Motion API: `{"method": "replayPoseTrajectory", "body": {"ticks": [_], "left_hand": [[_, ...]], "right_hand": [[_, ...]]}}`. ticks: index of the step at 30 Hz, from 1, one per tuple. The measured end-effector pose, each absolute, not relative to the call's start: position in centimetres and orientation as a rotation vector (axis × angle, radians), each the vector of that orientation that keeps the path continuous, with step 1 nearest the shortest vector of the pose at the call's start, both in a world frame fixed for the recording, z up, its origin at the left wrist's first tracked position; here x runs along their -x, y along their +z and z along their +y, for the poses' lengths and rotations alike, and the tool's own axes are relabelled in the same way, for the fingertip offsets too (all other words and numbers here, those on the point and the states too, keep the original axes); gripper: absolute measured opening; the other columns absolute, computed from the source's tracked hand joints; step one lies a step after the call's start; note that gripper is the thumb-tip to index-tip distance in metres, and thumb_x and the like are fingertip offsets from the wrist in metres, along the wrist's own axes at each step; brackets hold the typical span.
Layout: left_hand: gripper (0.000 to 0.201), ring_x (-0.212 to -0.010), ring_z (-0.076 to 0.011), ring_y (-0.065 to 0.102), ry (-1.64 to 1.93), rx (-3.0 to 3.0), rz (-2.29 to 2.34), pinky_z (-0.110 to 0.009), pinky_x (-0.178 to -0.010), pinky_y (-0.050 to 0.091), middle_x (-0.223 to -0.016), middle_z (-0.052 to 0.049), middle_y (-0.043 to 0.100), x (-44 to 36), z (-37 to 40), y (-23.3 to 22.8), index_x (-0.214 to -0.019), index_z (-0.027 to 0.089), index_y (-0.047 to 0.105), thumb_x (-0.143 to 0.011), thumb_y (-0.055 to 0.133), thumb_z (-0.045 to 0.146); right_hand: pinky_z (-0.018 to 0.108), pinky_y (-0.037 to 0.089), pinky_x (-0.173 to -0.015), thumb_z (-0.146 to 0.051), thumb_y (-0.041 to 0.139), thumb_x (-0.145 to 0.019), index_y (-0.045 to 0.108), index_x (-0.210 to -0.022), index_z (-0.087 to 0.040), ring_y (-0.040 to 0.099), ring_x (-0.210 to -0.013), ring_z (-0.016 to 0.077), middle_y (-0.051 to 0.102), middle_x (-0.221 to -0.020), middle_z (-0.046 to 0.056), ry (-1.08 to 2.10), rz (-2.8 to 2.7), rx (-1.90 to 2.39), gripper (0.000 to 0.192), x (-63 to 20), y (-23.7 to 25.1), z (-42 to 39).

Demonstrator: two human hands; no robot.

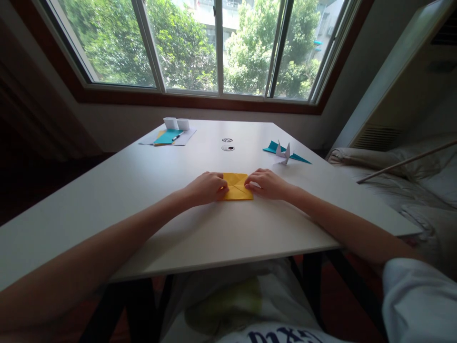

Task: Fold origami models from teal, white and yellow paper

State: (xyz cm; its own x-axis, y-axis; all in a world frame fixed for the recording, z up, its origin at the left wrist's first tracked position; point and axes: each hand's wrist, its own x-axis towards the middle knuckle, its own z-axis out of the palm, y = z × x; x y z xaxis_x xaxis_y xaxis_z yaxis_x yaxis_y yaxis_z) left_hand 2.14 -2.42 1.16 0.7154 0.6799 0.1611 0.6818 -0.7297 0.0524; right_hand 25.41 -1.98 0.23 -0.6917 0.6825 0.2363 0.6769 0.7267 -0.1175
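A folded sheet of yellow paper (236,189) lies on the white table (200,233), creases crossing its surface. On its left edge, my left hand (210,187) has its fingers curled together, the tips resting on the paper. From the other side, my right hand (264,184) bends its fingers over the right edge, thumb and fingertips close together there. Each hand pinches its side of the sheet; what lies beneath the fingers is hidden.
Beyond my right hand stand a white folded paper figure (283,155) and a teal paper plane (302,158). At the far left are teal sheets (167,137), a pen (177,136) and white paper boxes (183,124). A round cable cover (228,147) sits mid-table.
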Motion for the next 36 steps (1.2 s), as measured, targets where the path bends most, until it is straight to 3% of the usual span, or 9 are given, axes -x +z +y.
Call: {"method": "replayPoseTrajectory", "body": {"ticks": [7,11,14,17,20,25,31,36], "left_hand": [[0.021,-0.093,-0.0197,0.058,-0.577,3.21,-0.881,-0.031,-0.083,0.045,-0.104,-0.009,0.063,-2.7,-2.7,0.0,-0.081,0.019,0.068,-0.084,0.05,0.03],[0.029,-0.105,-0.0204,0.055,-0.422,3.231,-1.004,-0.032,-0.091,0.042,-0.117,-0.009,0.059,-2.9,-2.9,-0.4,-0.107,0.019,0.059,-0.087,0.045,0.035],[0.048,-0.126,-0.0217,0.041,-0.228,3.145,-1.12,-0.037,-0.104,0.03,-0.138,-0.012,0.043,-2.9,-3.0,-0.7,-0.132,0.017,0.04,-0.092,0.032,0.041],[0.062,-0.138,-0.0222,0.017,-0.013,3.08,-1.256,-0.043,-0.109,0.017,-0.151,-0.011,0.02,-2.8,-2.9,-1.0,-0.144,0.017,0.019,-0.092,0.019,0.051],[0.067,-0.14,-0.0227,0.008,0.12,3.062,-1.341,-0.048,-0.11,0.01,-0.152,-0.011,0.009,-2.8,-2.7,-0.9,-0.146,0.018,0.008,-0.091,0.016,0.055],[0.069,-0.14,-0.0242,0.008,0.167,3.05,-1.409,-0.05,-0.109,0.011,-0.152,-0.009,0.006,-2.9,-2.6,-0.6,-0.146,0.02,0.008,-0.09,0.016,0.058],[0.079,-0.14,-0.0277,0.006,0.349,2.961,-1.588,-0.054,-0.107,0.012,-0.152,-0.01,0.002,-2.3,-3.0,0.5,-0.146,0.015,0.002,-0.086,0.017,0.064],[0.078,-0.139,-0.0317,0.006,0.425,2.941,-1.581,-0.056,-0.106,0.013,-0.152,-0.01,0.005,-1.2,-2.9,1.3,-0.147,0.018,0.008,-0.086,0.022,0.064]], "right_hand": [[0.04,0.041,-0.089,-0.035,0.044,-0.09,0.061,-0.107,-0.018,0.055,-0.104,0.0244,0.065,-0.107,0.01,0.041,-2.659,1.066,0.03,-25.5,-0.7,-1.6],[0.04,0.04,-0.096,-0.029,0.037,-0.092,0.058,-0.116,-0.017,0.053,-0.111,0.0229,0.06,-0.121,0.01,0.071,-2.688,0.975,0.034,-25.2,-1.2,-1.5],[0.041,0.035,-0.103,-0.029,0.034,-0.093,0.054,-0.124,-0.014,0.048,-0.119,0.0238,0.055,-0.129,0.011,0.108,-2.71,0.996,0.041,-24.9,-1.5,-1.4],[0.045,0.027,-0.108,-0.036,0.031,-0.093,0.041,-0.136,-0.014,0.034,-0.132,0.0255,0.04,-0.142,0.012,0.233,-2.737,1.1,0.05,-24.7,-1.7,-1.6],[0.052,0.017,-0.11,-0.048,0.024,-0.093,0.024,-0.144,-0.017,0.018,-0.138,0.027,0.022,-0.15,0.009,0.396,-2.763,1.248,0.06,-24.6,-1.5,-2.0],[0.057,0.005,-0.109,-0.058,0.018,-0.09,0.007,-0.147,-0.02,0.003,-0.14,0.0271,0.004,-0.153,0.007,0.533,-2.829,1.392,0.069,-24.4,-0.7,-2.6],[0.057,0.002,-0.109,-0.06,0.015,-0.089,0.002,-0.147,-0.018,0.0,-0.14,0.0273,-0.001,-0.153,0.006,0.552,-2.841,1.446,0.073,-24.4,-0.5,-2.6],[0.056,0.004,-0.11,-0.064,0.017,-0.087,0.006,-0.147,-0.021,0.004,-0.14,0.0286,0.004,-0.153,0.005,0.53,-2.807,1.41,0.075,-24.8,-1.0,-2.4]]}}
